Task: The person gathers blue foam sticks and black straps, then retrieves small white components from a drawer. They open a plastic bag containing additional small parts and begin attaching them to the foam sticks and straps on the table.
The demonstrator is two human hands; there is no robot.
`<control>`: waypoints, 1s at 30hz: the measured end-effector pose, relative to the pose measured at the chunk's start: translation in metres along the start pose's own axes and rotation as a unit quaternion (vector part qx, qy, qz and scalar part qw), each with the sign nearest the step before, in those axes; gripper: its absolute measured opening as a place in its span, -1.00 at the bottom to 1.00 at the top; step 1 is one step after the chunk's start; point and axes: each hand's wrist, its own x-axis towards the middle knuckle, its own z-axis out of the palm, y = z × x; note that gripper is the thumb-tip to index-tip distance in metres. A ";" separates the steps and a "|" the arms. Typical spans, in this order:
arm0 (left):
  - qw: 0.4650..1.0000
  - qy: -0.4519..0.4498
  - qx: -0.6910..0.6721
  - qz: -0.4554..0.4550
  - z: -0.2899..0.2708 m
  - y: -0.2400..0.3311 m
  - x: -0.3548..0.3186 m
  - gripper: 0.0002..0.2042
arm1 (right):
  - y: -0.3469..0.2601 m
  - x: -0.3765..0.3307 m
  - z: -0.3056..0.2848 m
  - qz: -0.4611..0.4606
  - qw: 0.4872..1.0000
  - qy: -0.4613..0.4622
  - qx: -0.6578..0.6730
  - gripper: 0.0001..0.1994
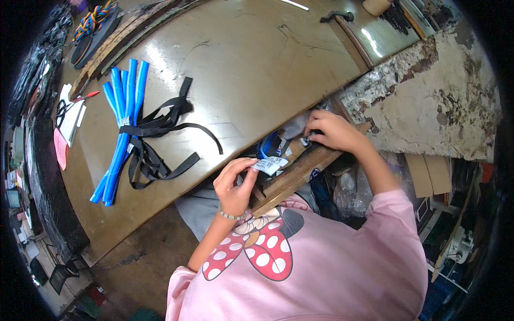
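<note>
Left hand [235, 184] at the near edge of the table [241, 64], thumb and fingers pinched on a small white label [270, 165]; bead bracelet [231, 216] on the wrist. Label just off the table's near edge, above a wooden rail [297, 174] that runs along that edge, touching nothing else that can be made out.

Right hand [334, 131] farther along the same edge, toward the table's right corner, fingers curled and pressed together on something small and grey [294, 128]; exactly what is pinched cannot be told. Between the two hands, a bit of blue material [269, 144] tucked under the table edge.

On the table, well left of the label: a bundle of blue tubes [120, 123], fanned at the far end, bound across the middle by black straps [160, 125] that trail loose toward the table's near edge. Beyond the tubes, at the table's left edge, white papers [72, 115] with a red-tipped pen [88, 95] on top, and a pink piece [60, 150] just beside them.

Past the table's right corner, a crumbling whitish surface [428, 101].
</note>
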 end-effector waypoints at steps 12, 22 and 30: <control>0.980 0.073 -0.186 0.010 -0.027 0.008 0.000 -0.79 | -0.054 -0.019 -0.013 0.105 0.926 0.096 0.349 -0.79; 0.921 -0.014 0.251 0.297 -0.096 0.046 0.046 -0.71 | -0.147 0.041 0.011 -0.087 0.523 -0.057 0.846 -0.82; 0.916 0.011 0.297 0.268 -0.118 0.042 0.049 -0.73 | -0.174 0.070 -0.010 -0.012 0.789 -0.024 0.614 -0.88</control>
